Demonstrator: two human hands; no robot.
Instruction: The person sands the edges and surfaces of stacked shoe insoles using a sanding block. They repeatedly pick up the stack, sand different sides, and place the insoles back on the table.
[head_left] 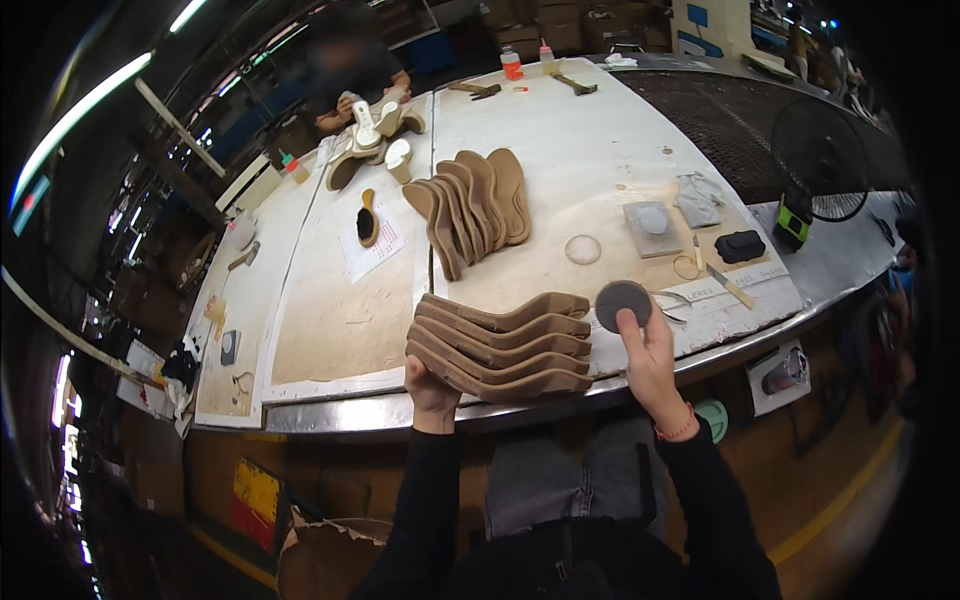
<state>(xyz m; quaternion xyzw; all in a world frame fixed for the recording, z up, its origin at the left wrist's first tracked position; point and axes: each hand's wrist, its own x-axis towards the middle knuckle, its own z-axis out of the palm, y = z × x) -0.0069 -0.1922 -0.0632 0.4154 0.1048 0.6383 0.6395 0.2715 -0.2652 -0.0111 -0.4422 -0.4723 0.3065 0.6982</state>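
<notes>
Near soles: a set of curved brown soles, nested edge to edge at the near rim of the counter, their long side edges turned up; whether they rest on it or are partly lifted, I cannot tell.
Left hand: the left hand has its fingers closed about the left end of that set, most of them hidden, probably to keep the layers together and steady.
Right hand: the right hand pinches a dark round disc, thumb flat on its face and the other fingers mostly behind it, the gap no wider than the disc is thick; this likely leaves most of the face free.
Disc: just beside the right end of the near soles, apart from them as far as this view shows.
Far soles: a second row leans in overlapping fashion beyond (fanned like cards), perhaps to save room.
Small tools: a knife and a grey cloth lie to the right, presumably for easy reach.
Brush: the brush lies bristle end over a paper sheet, left of the far row.
</notes>
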